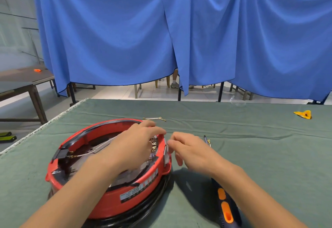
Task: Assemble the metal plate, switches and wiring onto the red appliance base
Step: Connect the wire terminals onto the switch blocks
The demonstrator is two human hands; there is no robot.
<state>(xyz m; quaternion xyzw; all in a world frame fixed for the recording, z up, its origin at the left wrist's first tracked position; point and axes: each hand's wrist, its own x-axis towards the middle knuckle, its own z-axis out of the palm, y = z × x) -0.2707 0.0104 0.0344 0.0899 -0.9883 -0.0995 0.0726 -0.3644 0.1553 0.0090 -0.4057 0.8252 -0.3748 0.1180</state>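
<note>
One round red plastic appliance base (pixel 115 188) sits upturned at the near left of the green cloth-covered table (pixel 251 137). The left hand (pixel 136 146) reaches inside, fingers curled around a brass switch part (pixel 154 144), likely seating it. The right hand (pixel 188 150) pinches at the rim outside, apparently steadying it. One blue-and-orange screwdriver (pixel 226 208) and two loose wire leads (pixel 154 118) lie within reach.

Right rim of red base (pixel 162 169) crowded by left hand (pixel 136 145) inside and right hand (pixel 188 151) just outside. Near-right approach blocked by blue-and-orange tool (pixel 227 208) on green cloth (pixel 251 146). Loose wires (pixel 154 119) lain just behind base. Yellow scrap (pixel 303 114) set well apart, far right. Open cloth left between.
</note>
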